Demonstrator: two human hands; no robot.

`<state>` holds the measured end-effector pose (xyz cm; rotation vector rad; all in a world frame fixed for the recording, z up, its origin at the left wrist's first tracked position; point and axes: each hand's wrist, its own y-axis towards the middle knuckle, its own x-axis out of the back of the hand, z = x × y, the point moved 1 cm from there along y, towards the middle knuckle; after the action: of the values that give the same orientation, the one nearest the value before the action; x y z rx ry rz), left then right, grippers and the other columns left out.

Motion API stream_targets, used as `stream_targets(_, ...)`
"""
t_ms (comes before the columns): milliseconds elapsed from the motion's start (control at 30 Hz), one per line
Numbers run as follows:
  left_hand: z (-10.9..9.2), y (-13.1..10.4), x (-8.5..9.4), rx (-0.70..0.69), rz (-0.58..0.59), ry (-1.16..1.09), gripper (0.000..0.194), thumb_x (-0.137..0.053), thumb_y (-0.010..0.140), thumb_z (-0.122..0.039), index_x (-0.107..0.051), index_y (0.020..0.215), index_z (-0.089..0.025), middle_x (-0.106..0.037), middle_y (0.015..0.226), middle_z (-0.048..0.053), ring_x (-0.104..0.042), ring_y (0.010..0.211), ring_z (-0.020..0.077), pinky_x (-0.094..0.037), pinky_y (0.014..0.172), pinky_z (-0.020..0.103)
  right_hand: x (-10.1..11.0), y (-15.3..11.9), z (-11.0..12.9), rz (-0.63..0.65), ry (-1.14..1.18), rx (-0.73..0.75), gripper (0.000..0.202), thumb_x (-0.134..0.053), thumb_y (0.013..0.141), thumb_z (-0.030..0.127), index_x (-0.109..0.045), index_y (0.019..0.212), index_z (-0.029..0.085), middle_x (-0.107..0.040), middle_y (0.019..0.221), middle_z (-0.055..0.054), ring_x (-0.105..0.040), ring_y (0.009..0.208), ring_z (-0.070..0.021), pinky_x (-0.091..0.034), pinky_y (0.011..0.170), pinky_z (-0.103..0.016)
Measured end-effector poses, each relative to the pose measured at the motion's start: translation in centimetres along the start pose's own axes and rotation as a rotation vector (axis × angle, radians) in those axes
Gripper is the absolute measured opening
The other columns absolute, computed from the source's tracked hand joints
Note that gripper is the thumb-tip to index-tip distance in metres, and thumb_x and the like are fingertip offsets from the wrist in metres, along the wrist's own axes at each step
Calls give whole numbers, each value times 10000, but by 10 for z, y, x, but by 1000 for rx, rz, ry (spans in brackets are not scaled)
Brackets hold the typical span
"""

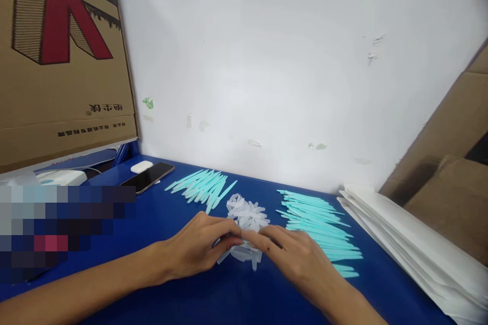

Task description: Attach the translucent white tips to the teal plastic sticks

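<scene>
Holding left hand (204, 241) and right hand (299, 251) narrow, cannot tell contents, over near end of elongated translucent-white plastic pieces (248, 217).

At six o'clock, the translucent pieces (248, 213) look like thin, frosted plastic. The turquoise strips at eight o'clock (202, 188) and four o'clock (320, 228) appear to be smooth, matt plastic. The worktop (171, 299) beneath is smooth, with a faint sheen. Toward half past eight, the phone (150, 176) has a dark, glossy glass face; the small case (142, 166) near nine is smooth white plastic. Matt printed cardboard forms the box (76, 86) at ten. The wall (274, 61) at twelve is smooth, roughened by peeled patches.
</scene>
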<state>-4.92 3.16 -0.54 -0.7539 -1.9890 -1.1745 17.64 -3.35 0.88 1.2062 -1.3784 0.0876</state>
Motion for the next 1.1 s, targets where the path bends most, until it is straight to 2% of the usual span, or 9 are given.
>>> stream_targets(100, -3, -1, -1, 19, -17, -47, 167, -497, 1024, -263, -641, 1089, -210, -718, 780, -3, -620, 597, 99, -418, 548, 201, 6, 4, 6, -74, -48, 43, 361, -388, 979, 30, -650, 1169, 192, -693, 790, -8, -618, 587, -97, -405, 451, -228)
stream_targets(233, -8, 2, -1, -32, 83, 40, 231, -436, 1032, -211, -638, 1144, -209, -712, 838, 24, -644, 662, 117, -421, 555, 219, 4, 8, 7, -60, -65, 72, 311, -421, 976, 46, -663, 1123, 174, -691, 774, -7, -610, 572, -102, -419, 442, -236)
stream_targets(300, -8, 4, 0, -37, 63, 97, 257, -414, 1027, -196, -645, 1140, -201, -697, 807, 29, -632, 644, 120, -414, 538, 227, 3, 7, 1, -61, -64, 75, 281, -454, 972, 64, -641, 1159, 162, -703, 844, -34, -649, 669, -130, -490, 541, -251)
stream_targets(367, -4, 6, 3, -16, -34, 164, 259, -429, 1018, -208, -645, 1158, -194, -705, 815, 39, -635, 654, 128, -437, 555, 231, 6, 6, -12, -101, -76, 23, 252, -512, 974, 126, -617, 1200, 163, -708, 996, -87, -677, 881, -192, -545, 744, -322)
stream_targets(467, 11, 9, 13, 75, -192, 352, 253, -451, 1010, -248, -657, 1142, -187, -720, 890, 67, -643, 757, 168, -471, 600, 257, 14, -1, -40, -155, -187, -187, 273, -517, 986, 200, -592, 1249, 188, -658, 1184, -142, -620, 1085, -262, -501, 916, -425)
stream_targets(600, 38, 12, 30, 290, -217, 654, 262, -435, 1013, -274, -670, 979, -164, -671, 1004, 110, -560, 958, 256, -444, 567, 271, 14, -22, -82, -17, -351, -421, 284, -439, 1002, 228, -610, 1224, 181, -630, 1185, -158, -605, 1045, -294, -481, 900, -461)
stream_targets(767, 64, 12, 41, 440, -106, 851, 274, -415, 1006, -240, -667, 945, -150, -619, 987, 133, -503, 941, 273, -399, 525, 273, -5, -58, -119, 297, -440, -518, 294, -447, 985, 239, -664, 1177, 189, -617, 1267, -163, -582, 1133, -334, -460, 916, -501)
stream_targets(933, 70, 8, 34, 525, 13, 843, 284, -415, 994, -241, -678, 934, -151, -605, 965, 143, -505, 966, 294, -414, 558, 286, -14, -70, -126, 498, -286, -527, 368, -361, 1011, 212, -675, 1200, 194, -701, 1192, -125, -647, 1099, -290, -449, 952, -472)
stream_targets(1100, 56, 11, 31, 477, -29, 723, 277, -446, 990, -325, -669, 1016, -163, -623, 1022, 133, -531, 990, 289, -389, 579, 288, -14, -66, -125, 526, -264, -531, 358, -384, 1009, 242, -655, 1241, 205, -732, 1126, -115, -689, 1013, -282, -475, 899, -436)
